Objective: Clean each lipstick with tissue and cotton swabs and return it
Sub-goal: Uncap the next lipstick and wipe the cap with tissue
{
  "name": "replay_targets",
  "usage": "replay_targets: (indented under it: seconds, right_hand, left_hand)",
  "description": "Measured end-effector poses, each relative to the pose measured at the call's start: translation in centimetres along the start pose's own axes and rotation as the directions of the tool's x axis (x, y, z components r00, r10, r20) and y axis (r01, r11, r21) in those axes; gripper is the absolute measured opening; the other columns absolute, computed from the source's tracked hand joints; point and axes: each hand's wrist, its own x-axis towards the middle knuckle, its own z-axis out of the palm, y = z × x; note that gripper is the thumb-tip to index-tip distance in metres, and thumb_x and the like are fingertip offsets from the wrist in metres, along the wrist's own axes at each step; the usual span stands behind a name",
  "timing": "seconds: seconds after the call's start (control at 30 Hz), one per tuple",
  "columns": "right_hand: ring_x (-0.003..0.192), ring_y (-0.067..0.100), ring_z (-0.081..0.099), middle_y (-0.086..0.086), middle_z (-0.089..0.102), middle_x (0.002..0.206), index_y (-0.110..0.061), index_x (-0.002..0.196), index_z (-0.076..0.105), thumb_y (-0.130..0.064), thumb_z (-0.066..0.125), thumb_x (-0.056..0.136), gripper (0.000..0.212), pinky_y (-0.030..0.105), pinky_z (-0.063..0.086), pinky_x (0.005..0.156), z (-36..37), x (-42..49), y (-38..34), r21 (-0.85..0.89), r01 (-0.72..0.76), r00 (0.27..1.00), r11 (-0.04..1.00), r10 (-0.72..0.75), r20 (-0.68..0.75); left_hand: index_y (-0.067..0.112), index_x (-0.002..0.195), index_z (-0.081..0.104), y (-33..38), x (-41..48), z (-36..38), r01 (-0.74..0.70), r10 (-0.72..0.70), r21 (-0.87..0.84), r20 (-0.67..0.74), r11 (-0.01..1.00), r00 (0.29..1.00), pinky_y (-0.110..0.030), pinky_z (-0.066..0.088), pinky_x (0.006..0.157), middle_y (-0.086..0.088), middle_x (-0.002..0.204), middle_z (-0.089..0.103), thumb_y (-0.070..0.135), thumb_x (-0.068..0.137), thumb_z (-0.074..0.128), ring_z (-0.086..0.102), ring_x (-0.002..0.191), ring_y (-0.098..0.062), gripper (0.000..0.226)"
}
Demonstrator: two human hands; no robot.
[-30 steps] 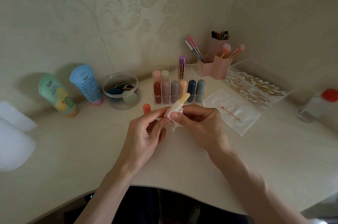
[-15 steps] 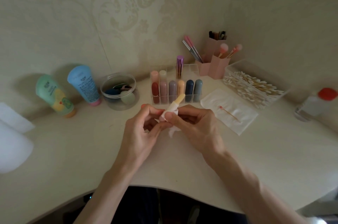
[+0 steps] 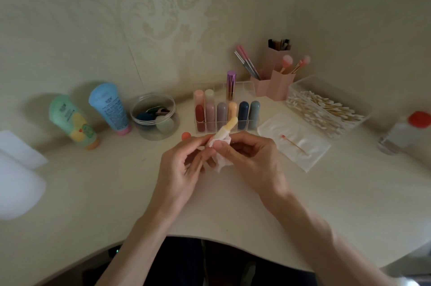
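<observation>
An uncapped lipstick [image 3: 229, 126] with a pale yellow stick points up and to the right between my hands. My left hand [image 3: 184, 169] holds its lower end. My right hand [image 3: 250, 157] pinches a crumpled white tissue [image 3: 220, 152] around its barrel. An orange cap [image 3: 185, 135] stands on the desk just behind my left fingers. Behind them a clear organizer [image 3: 242, 89] holds several capped lipsticks in a row. A used cotton swab [image 3: 294, 144] with a reddish tip lies on a white tissue sheet [image 3: 310, 157] to the right.
A clear box of cotton swabs [image 3: 326, 108] and pink brush holders [image 3: 275, 85] stand at the back right. A red-capped bottle [image 3: 405, 131] is far right. Two tubes [image 3: 93, 117] and a round clear jar [image 3: 154, 115] sit at the left, white shapes [image 3: 16, 169] beyond them.
Both hands stayed together over the desk with small finger shifts. The tissue has slid a little along the lipstick barrel, and the stick's tilt changed slightly.
</observation>
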Motion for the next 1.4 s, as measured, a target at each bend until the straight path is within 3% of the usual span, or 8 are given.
replay_targets:
  seconds: [0.23,0.4,0.53,0.67,0.87,1.07,1.2,1.4]
  right_hand:
    - [0.086,0.021,0.079,0.005,0.081,0.089,-0.008,0.098,0.083,-0.018,0.083,0.089,0.014,0.025,0.06,0.077,0.03,-0.23,-0.57,0.033,-0.08,0.997,0.996,0.079,0.018]
    - [0.087,0.023,0.079,0.005,0.081,0.088,-0.009,0.096,0.083,-0.024,0.086,0.084,0.019,0.031,0.062,0.08,-0.23,-0.12,-0.42,0.014,-0.122,0.992,0.992,0.122,0.034]
    - [0.076,0.013,0.075,0.003,0.08,0.084,-0.005,0.092,0.083,-0.02,0.085,0.083,0.018,0.02,0.054,0.069,-0.56,0.07,-0.11,-0.005,-0.105,0.994,0.994,0.105,0.02]
    - [0.075,0.013,0.074,0.004,0.08,0.084,-0.003,0.092,0.082,-0.019,0.084,0.083,0.018,0.018,0.054,0.068,-0.76,0.25,-0.04,-0.031,-0.064,0.998,0.997,0.064,0.007]
    - [0.078,0.01,0.075,-0.003,0.08,0.087,-0.01,0.095,0.083,-0.023,0.084,0.081,0.019,0.018,0.054,0.072,-0.45,0.2,-0.18,-0.048,0.025,1.0,0.999,-0.026,-0.007]
    - [0.084,0.026,0.078,0.003,0.081,0.088,-0.009,0.096,0.083,-0.022,0.086,0.083,0.019,0.039,0.062,0.081,-0.24,0.12,0.21,-0.031,0.02,1.0,0.999,-0.021,-0.013]
    - [0.084,0.021,0.079,0.001,0.081,0.089,-0.011,0.098,0.082,-0.025,0.089,0.076,0.027,0.027,0.06,0.076,-0.06,-0.02,-0.08,-0.009,0.01,0.999,1.0,-0.01,-0.035]
    - [0.084,0.023,0.078,-0.001,0.081,0.088,-0.011,0.094,0.083,-0.023,0.088,0.078,0.021,0.033,0.063,0.078,-0.18,0.04,-0.1,-0.014,0.053,0.997,0.999,-0.053,-0.062]
  left_hand:
    - [0.015,0.092,0.067,0.45,-0.19,0.12,0.112,-0.126,-0.155,-0.087,0.982,0.988,-0.019,0.053,0.061,0.0,0.084,0.079,0.023,0.078,0.08,0.076,0.069,-0.021,0.022]
    - [0.011,0.089,0.063,0.18,-0.16,0.14,0.13,-0.138,-0.111,-0.063,0.985,0.988,-0.041,0.062,0.073,-0.002,0.087,0.08,0.02,0.076,0.084,0.078,0.075,-0.024,0.027]
    - [0.001,0.093,0.068,0.52,-0.09,0.09,0.15,-0.155,-0.145,-0.025,0.978,0.988,-0.026,0.059,0.068,0.0,0.086,0.08,0.018,0.078,0.08,0.076,0.068,-0.02,0.026]
    - [0.009,0.103,0.074,0.6,-0.15,0.05,0.138,-0.136,-0.151,0.019,0.979,0.99,-0.021,0.054,0.064,-0.003,0.081,0.078,0.013,0.087,0.074,0.074,0.067,-0.02,0.016]
    - [0.014,0.122,0.071,-0.06,-0.19,0.1,0.07,-0.067,-0.066,0.038,0.995,0.997,-0.03,0.053,0.059,-0.004,0.084,0.076,0.015,0.103,0.059,0.074,0.074,-0.023,0.022]
    - [0.03,0.115,0.073,0.92,-0.08,0.15,0.043,-0.039,-0.075,0.051,0.996,0.998,-0.012,0.05,0.067,0.014,0.085,0.077,0.023,0.09,0.07,0.07,0.07,-0.006,0.026]
    - [0.044,0.109,0.078,0.64,-0.15,-0.15,0.075,-0.075,-0.135,0.005,0.988,0.997,-0.026,0.047,0.055,-0.006,0.071,0.073,0.022,0.088,0.071,0.062,0.058,-0.014,0.031]
    - [0.007,0.111,0.068,0.43,0.06,0.16,0.126,-0.141,-0.226,-0.05,0.966,0.989,-0.03,0.055,0.056,-0.005,0.096,0.079,0.01,0.087,0.075,0.066,0.054,-0.029,0.025]
